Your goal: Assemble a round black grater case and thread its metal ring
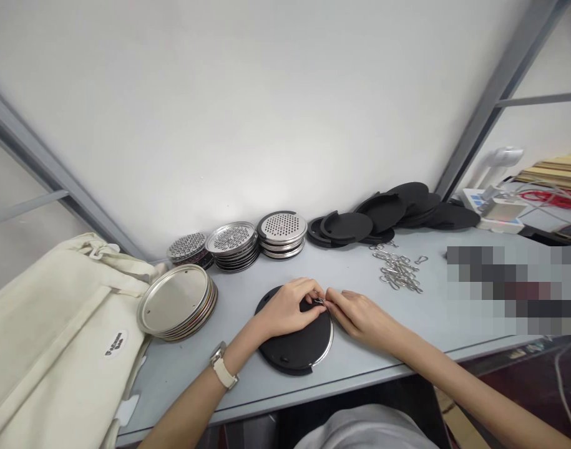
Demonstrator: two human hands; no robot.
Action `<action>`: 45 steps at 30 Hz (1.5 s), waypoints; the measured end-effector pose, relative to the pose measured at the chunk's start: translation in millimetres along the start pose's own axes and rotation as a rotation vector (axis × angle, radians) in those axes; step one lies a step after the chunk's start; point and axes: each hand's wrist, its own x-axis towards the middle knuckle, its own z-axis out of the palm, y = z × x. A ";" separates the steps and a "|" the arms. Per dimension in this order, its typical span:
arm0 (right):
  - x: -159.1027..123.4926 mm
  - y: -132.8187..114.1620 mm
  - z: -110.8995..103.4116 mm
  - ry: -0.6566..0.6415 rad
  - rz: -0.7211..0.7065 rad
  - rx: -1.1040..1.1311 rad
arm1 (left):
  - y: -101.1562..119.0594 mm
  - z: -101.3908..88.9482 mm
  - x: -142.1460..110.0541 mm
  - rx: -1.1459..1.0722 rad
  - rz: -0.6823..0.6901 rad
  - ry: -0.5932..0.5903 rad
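A round black disc [285,349] with a silver metal rim showing along its right side lies flat at the front middle of the table. Over its upper edge, my left hand [292,305] pinches a small metal clip [319,300] between thumb and fingers. My right hand [355,315] meets it from the right, its fingertips closed on the other end of the same clip. The clip is mostly covered by the fingertips. Behind my right hand lies a loose pile of similar silver clips [400,272].
Stacked silver discs [175,302] stand at left, beside a cream cloth bag [79,324]. Along the wall are stacks of perforated grater discs [231,240] [283,227] and overlapping black discs [348,227]. A white power strip [500,218] with cables sits at far right.
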 end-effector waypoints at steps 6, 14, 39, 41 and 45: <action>0.4 0.0 -1.7 0.036 0.048 0.030 | 1.3 -0.2 0.3 0.018 0.010 -0.017; 0.4 2.1 -0.2 -0.007 0.015 -0.020 | 0.6 -1.0 -0.6 0.081 0.026 -0.011; 1.1 1.8 0.0 -0.027 0.006 -0.039 | 1.4 0.0 -0.1 0.054 -0.009 0.019; 0.9 2.4 0.5 -0.022 0.006 -0.031 | 1.2 0.1 -0.1 0.050 -0.014 0.018; 0.2 3.1 1.8 -0.001 0.008 -0.003 | 1.6 0.2 0.0 0.044 -0.027 0.015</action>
